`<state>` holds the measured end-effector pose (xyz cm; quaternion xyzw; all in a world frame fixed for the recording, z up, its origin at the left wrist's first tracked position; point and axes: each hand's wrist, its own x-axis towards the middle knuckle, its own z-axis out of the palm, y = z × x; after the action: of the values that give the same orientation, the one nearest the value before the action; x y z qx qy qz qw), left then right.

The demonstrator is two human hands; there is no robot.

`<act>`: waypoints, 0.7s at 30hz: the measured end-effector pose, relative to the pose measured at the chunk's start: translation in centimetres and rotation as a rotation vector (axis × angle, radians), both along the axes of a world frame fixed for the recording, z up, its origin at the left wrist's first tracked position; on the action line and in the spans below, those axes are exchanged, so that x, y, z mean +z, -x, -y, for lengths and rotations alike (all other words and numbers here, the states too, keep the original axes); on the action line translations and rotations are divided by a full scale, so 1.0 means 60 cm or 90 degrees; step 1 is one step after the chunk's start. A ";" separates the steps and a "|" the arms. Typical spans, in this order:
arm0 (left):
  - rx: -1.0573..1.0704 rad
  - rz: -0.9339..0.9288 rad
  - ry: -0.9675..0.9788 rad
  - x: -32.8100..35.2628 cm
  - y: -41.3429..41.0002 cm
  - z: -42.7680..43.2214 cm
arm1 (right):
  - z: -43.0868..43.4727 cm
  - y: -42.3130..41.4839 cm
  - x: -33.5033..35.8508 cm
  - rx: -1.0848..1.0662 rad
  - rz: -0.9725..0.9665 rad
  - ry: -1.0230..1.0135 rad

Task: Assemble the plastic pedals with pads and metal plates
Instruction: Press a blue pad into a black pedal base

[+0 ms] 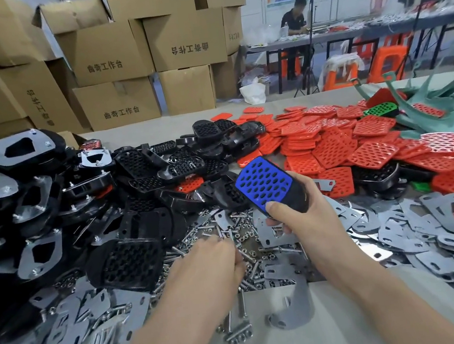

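My right hand (pixel 296 214) grips a black plastic pedal (pixel 296 197) with a blue perforated pad (pixel 264 185) on its top, held tilted above the table. The thumb presses the pad's near edge. My left hand (pixel 211 258) reaches into a heap of small screws and nuts (pixel 243 236), fingers curled down among them; what it pinches is hidden. Grey metal plates (pixel 275 233) lie just under both hands.
Black pedals (pixel 143 166), some with plates bolted on, pile up at left. Red pads (pixel 332 139) cover the right, with one green pad (pixel 380 110). Loose plates (pixel 419 220) and bolts (pixel 238 335) spread across the front. Cardboard boxes (pixel 109 51) stand behind; a person sits far back.
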<state>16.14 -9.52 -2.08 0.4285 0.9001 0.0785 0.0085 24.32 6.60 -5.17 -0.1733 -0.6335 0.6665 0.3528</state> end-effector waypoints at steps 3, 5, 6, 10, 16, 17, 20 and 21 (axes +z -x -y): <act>0.004 -0.013 -0.060 0.002 -0.003 -0.001 | -0.003 0.001 -0.004 -0.015 0.000 -0.010; 0.020 0.038 -0.222 0.010 -0.001 -0.003 | -0.003 0.001 -0.005 -0.006 0.000 -0.023; 0.013 0.096 -0.329 0.013 -0.001 -0.006 | 0.000 0.001 -0.005 0.003 0.004 -0.045; -0.003 0.233 -0.578 0.015 -0.009 -0.018 | 0.017 0.001 -0.007 0.054 0.024 -0.169; -0.009 0.238 -0.649 0.003 -0.013 -0.026 | 0.036 0.002 -0.011 0.074 0.059 -0.251; -0.018 0.224 -0.657 0.004 -0.014 -0.026 | 0.038 0.003 -0.012 0.076 0.060 -0.260; -0.033 0.194 -0.654 0.004 -0.017 -0.027 | 0.042 0.004 -0.012 0.078 0.060 -0.273; -0.029 0.181 -0.649 0.003 -0.017 -0.027 | 0.042 0.003 -0.012 0.072 0.066 -0.278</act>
<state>17.14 -7.91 -1.88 0.3829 0.7280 0.5634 -0.0773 24.14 4.07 -5.90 -0.0906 -0.7886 0.5225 0.3111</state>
